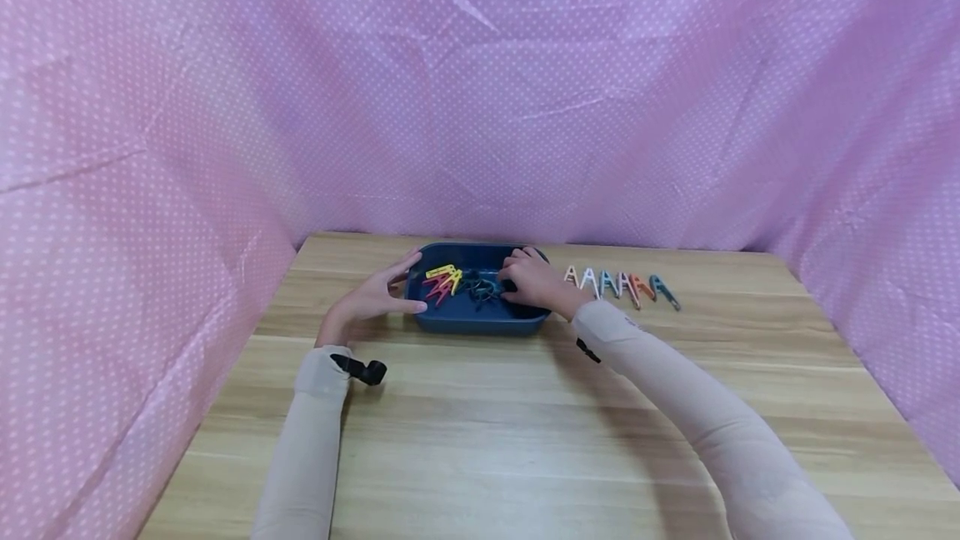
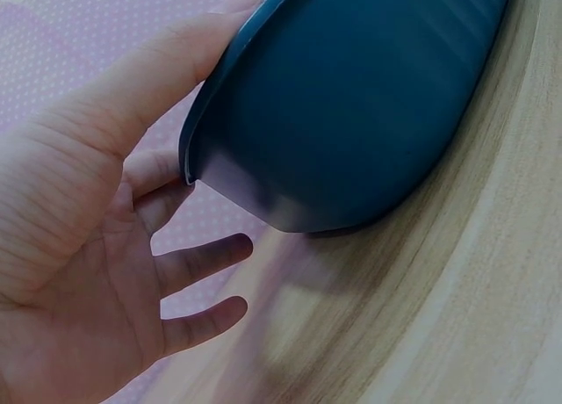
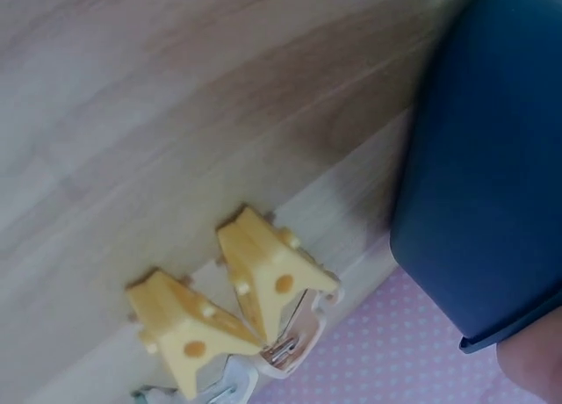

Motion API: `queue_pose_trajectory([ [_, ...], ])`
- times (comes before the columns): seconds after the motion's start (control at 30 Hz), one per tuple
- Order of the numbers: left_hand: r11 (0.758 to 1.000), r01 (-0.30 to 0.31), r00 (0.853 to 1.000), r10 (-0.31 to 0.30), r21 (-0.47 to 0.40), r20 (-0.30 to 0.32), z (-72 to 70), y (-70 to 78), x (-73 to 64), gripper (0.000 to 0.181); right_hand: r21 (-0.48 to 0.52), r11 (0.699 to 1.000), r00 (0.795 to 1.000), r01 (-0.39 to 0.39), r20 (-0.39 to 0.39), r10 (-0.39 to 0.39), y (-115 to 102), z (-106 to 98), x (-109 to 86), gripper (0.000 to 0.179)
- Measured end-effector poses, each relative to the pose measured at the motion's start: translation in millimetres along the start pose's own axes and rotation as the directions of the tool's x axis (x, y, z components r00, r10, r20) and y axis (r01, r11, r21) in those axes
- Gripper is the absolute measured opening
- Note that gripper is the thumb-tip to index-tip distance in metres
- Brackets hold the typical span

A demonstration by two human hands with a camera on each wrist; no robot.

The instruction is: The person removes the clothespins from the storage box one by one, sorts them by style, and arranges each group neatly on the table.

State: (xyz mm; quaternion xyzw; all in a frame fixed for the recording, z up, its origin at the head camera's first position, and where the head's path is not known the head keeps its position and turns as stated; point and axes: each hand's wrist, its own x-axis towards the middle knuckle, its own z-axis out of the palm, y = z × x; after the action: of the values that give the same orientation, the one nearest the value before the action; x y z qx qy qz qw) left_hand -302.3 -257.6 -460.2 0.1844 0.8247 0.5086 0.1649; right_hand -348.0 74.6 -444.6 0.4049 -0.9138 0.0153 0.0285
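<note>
A dark blue plastic basin [image 1: 480, 326] stands near the table's far edge. Yellow clothespins [image 1: 444, 272] and red clothespins [image 1: 438, 288] lie in its left part, with a tangle of dark green clips [image 1: 482, 288] toward the middle. At the basin's left end is my left hand [image 1: 378, 292], fingers spread and mostly straight; in the left wrist view its thumb [image 2: 167, 70] lies along the rim. My right hand [image 1: 532, 280] reaches over the right end into the basin, beside the green clips. Its fingertips are partly hidden, and I cannot tell whether they hold a clip.
Right of the basin, several clothespins in mixed colours stand in a row, ending with a teal clothespin [image 1: 664, 292]. Two yellow clothespin ends [image 3: 272, 277] show close up in the right wrist view. Pink dotted cloth [image 1: 525, 107] hangs behind and beside the wooden table [image 1: 465, 440].
</note>
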Motion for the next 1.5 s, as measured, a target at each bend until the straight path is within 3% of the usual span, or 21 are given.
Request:
queue_pose_trajectory([
  [0.77, 0.999, -0.023, 1.000, 0.023, 0.035, -0.013, -4.6, 2.9, -0.5, 0.100, 0.026, 1.000, 1.000, -0.006, 0.004, 0.006, -1, -7, 3.7, 0.021],
  [1.17, 0.999, -0.018, 1.000, 0.019, 0.029, -0.007, -2.8, 1.2, 0.2, 0.099, 0.068, 0.998, 0.997, -0.019, -0.075, 0.024, 0, -2, 0.3, 0.016],
  [1.5, 0.999, -0.006, 1.000, 0.006, 0.036, -0.002, 0.3, 0.4, -0.1, 0.100, 0.061, 0.998, 0.998, -0.014, -0.054, 0.018, 0, -9, -8.1, 0.016],
])
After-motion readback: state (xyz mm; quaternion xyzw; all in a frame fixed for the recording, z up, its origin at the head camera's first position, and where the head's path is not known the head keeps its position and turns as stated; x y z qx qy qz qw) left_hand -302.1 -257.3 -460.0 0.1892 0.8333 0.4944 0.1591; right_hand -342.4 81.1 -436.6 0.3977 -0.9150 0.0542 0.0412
